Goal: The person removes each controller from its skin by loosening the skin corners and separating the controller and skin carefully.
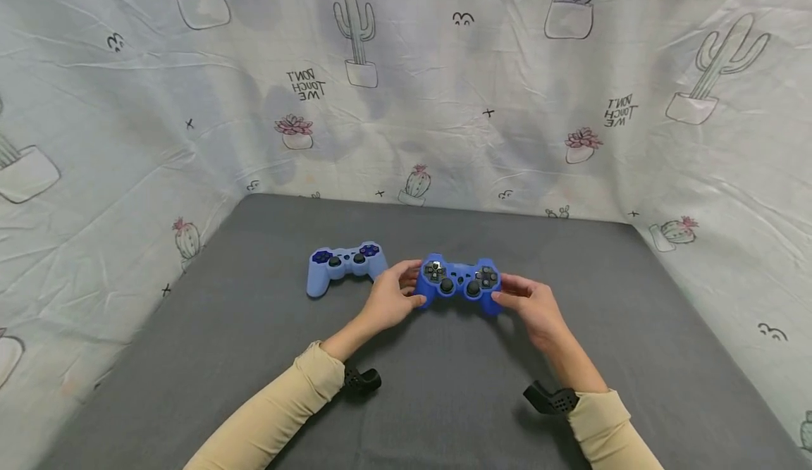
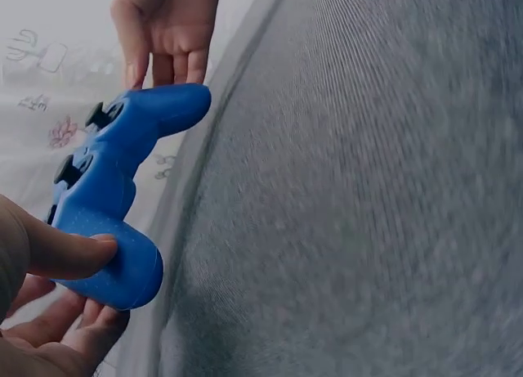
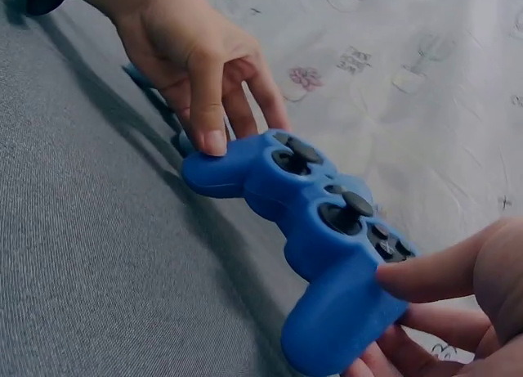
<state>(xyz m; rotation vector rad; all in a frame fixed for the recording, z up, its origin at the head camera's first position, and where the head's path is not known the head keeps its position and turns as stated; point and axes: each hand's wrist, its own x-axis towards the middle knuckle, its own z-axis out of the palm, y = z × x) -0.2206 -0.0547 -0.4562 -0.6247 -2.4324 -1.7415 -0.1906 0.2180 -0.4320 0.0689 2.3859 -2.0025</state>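
Note:
A dark blue game controller (image 1: 459, 277) with black sticks and buttons is held between both hands, raised off the grey tabletop. My left hand (image 1: 395, 295) pinches its left grip, thumb on the near face and fingers behind. On the other side my right hand (image 1: 531, 309) pinches the right grip the same way. In the left wrist view the controller (image 2: 106, 197) shows tilted, its handles toward the table. The right wrist view shows the controller (image 3: 306, 230) from its right end, both sticks visible. Beside my left hand lies a light blue game controller (image 1: 345, 264), its right grip partly hidden by that hand.
A grey cloth-covered table (image 1: 438, 399) spreads under the arms. Pale fabric (image 1: 431, 68) printed with cacti hangs behind it and along both sides. Black straps with cameras sit on the left wrist (image 1: 361, 380) and the right wrist (image 1: 550, 398).

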